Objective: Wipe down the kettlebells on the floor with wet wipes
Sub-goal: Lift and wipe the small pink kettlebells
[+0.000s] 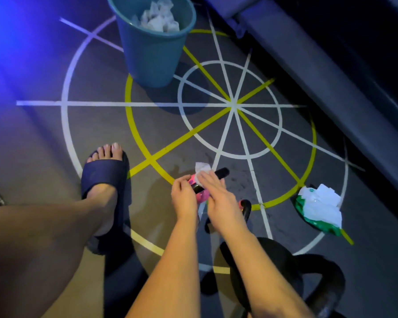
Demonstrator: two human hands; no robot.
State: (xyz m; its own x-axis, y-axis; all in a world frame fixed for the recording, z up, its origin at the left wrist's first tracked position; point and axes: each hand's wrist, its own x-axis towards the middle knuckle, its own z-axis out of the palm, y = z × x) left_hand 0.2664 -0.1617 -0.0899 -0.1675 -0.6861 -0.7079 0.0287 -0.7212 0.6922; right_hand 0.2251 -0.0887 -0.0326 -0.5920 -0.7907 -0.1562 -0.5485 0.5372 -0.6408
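A small kettlebell (221,173) with a black handle and pink markings sits low on the floor at the centre of the view. My left hand (184,196) grips its pink side. My right hand (216,193) presses a white wet wipe (202,168) onto the handle. A second pink-and-black kettlebell (245,206) stands just right of my right wrist. A large black kettlebell (285,271) fills the bottom right, partly behind my right forearm. A green and white pack of wet wipes (319,208) lies on the floor to the right.
A blue bin (152,53) holding crumpled used wipes stands at the top centre. My left foot in a dark blue slide (106,184) rests on the floor at left. White and yellow circle lines mark the floor. A dark raised ledge (331,88) runs along the right.
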